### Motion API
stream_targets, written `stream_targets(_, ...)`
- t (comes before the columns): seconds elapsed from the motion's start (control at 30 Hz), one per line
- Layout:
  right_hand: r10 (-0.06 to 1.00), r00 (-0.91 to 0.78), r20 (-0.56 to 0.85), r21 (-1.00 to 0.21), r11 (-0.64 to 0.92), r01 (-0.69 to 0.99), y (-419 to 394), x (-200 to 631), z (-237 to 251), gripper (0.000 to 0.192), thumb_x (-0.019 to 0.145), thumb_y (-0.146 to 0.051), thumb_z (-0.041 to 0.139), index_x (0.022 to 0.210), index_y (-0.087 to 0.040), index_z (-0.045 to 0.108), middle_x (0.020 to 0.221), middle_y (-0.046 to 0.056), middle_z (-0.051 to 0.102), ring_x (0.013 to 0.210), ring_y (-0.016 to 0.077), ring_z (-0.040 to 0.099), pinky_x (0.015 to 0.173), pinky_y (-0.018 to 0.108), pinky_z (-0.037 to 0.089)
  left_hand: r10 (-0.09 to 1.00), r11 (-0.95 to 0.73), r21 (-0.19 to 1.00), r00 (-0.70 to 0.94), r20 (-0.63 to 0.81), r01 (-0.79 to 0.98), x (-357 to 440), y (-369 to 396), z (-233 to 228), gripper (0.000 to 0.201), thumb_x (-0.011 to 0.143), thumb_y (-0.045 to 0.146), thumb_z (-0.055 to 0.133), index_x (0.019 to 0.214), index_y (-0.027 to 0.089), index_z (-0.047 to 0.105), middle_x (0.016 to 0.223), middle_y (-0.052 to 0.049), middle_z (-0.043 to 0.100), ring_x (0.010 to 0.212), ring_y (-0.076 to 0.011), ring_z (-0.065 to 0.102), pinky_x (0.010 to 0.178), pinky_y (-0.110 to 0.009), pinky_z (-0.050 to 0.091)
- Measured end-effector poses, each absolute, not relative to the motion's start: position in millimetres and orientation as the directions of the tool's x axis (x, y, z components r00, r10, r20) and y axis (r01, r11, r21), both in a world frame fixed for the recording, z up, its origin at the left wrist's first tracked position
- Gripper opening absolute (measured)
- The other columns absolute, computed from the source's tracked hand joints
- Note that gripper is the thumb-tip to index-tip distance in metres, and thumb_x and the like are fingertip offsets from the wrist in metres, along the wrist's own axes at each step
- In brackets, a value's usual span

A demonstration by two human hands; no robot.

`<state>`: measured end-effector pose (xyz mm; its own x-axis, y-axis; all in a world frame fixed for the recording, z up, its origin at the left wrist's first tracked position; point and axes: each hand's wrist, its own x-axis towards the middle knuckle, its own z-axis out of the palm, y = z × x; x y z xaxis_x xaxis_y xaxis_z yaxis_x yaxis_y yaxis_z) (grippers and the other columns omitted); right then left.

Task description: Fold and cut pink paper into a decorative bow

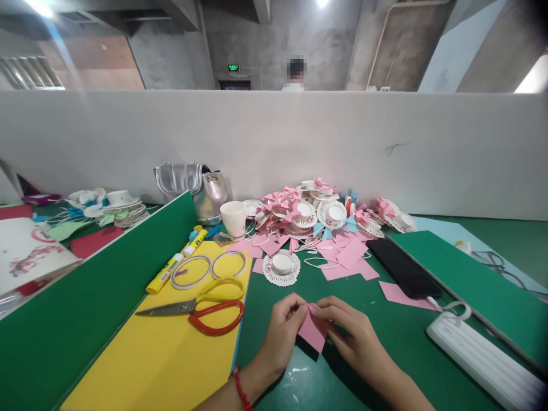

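Note:
Between my two hands is a small piece of pink paper (313,333), its top edge pinched and its lower corner hanging just over the green tabletop. My left hand (283,328) grips its upper left side with thumb and forefinger, and a red cord bracelet circles that wrist. My right hand (351,326) pinches the upper right side. Just beyond my hands stands a small white paper hat shape (281,267) with a fringed brim. Pink paper pieces (349,257) and white string lie behind it to the right.
Scissors (214,305), two tape rolls (191,272) and glue sticks (165,274) lie on yellow paper (141,365) at left. A paper cup (233,220) and a pile of decorated paper hats (303,214) stand behind. A phone (405,268) and white power strip (483,354) are at right.

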<state>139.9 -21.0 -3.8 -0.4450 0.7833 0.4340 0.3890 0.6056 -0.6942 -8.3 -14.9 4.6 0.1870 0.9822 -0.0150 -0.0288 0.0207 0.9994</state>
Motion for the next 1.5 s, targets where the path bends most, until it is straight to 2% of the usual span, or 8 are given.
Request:
stream_targets(0.4,0.728,-0.335,0.598,-0.594,0.683,0.425,-17,142,-8,0.02,0.083,-0.011,0.044,0.095,-0.021,0.057,0.089,0.006,0.064,0.08,0.0142,0.061,0.068,0.021,0.049,0.972,0.094,0.985,0.229,-0.059,-0.142,-8,-11,0,0.026,0.073,0.033,0.056,0.056,0.013,0.054,0.048,0.004,0.044,0.043,-0.009,0.039,0.043,-0.021,0.028)
stream_targets(0.7,0.7,-0.388,0.6,-0.55,0.713,0.434,-15,144,-7,0.021,0.085,-0.015,0.041,0.093,-0.019,0.06,0.088,0.008,0.065,0.077,0.0135,0.063,0.065,0.02,0.05,0.982,0.081,0.986,0.183,-0.054,-0.147,-9,-12,-1,0.024,0.07,0.028,0.058,0.052,0.014,0.052,0.052,0.004,0.043,0.052,-0.0094,0.035,0.047,-0.02,0.026)
stream_targets(0.83,0.728,-0.41,0.549,-0.578,0.685,0.443,-16,145,-4,0.023,0.084,-0.015,0.04,0.093,-0.021,0.061,0.09,0.007,0.065,0.077,0.0142,0.062,0.066,0.021,0.05,0.983,0.072,0.992,0.178,-0.052,-0.105,-9,-12,0,0.023,0.07,0.026,0.056,0.05,0.015,0.049,0.052,0.005,0.04,0.052,-0.0097,0.034,0.048,-0.02,0.026)
stream_targets(1.0,0.854,-0.302,0.424,-0.764,0.516,0.389,-20,136,-1,0.016,0.081,-0.021,0.047,0.082,-0.02,0.063,0.085,0.008,0.065,0.077,0.0176,0.061,0.067,0.026,0.049,0.981,0.025,1.0,0.19,-0.021,-0.016,-10,-11,1,0.022,0.07,0.026,0.055,0.052,0.015,0.05,0.053,0.004,0.043,0.052,-0.0101,0.036,0.048,-0.02,0.028)
stream_targets(1.13,0.988,-0.072,0.14,-0.959,0.153,0.24,-19,127,-2,0.016,0.073,-0.033,0.058,0.07,-0.017,0.061,0.065,0.003,0.063,0.058,0.0146,0.057,0.05,0.022,0.045,0.985,-0.039,0.999,0.171,0.034,0.026,-9,-11,3,0.023,0.072,0.025,0.054,0.052,0.014,0.049,0.052,0.004,0.041,0.051,-0.0097,0.035,0.048,-0.02,0.028)
stream_targets(1.27,0.994,-0.056,-0.091,-0.996,-0.091,-0.004,-16,128,-3,0.023,0.062,-0.036,0.067,0.06,-0.015,0.06,0.054,-0.001,0.058,0.051,0.012,0.052,0.049,0.022,0.043,0.984,-0.091,0.993,0.162,0.079,0.072,-8,-15,6,0.025,0.075,0.026,0.053,0.053,0.014,0.052,0.054,0.002,0.045,0.054,-0.0107,0.04,0.05,-0.02,0.032)
stream_targets(1.37,0.989,-0.048,-0.141,-0.989,-0.143,-0.044,-16,131,0,0.022,0.058,-0.036,0.07,0.058,-0.015,0.064,0.055,0.0,0.061,0.053,0.0128,0.053,0.052,0.023,0.043,0.981,-0.107,0.99,0.17,0.09,0.091,-6,-18,5,0.025,0.077,0.029,0.052,0.058,0.013,0.058,0.058,0.001,0.05,0.054,-0.0112,0.045,0.051,-0.02,0.035)
stream_targets(1.5,0.995,0.036,-0.089,-0.996,-0.089,-0.006,-16,133,3,0.022,0.055,-0.036,0.072,0.058,-0.015,0.067,0.057,0.003,0.066,0.057,0.0157,0.057,0.056,0.025,0.045,0.973,-0.002,0.999,0.232,-0.01,0.051,-5,-18,0,0.025,0.077,0.036,0.052,0.068,0.013,0.059,0.045,0.005,0.044,0.036,-0.0078,0.04,0.038,-0.019,0.029)
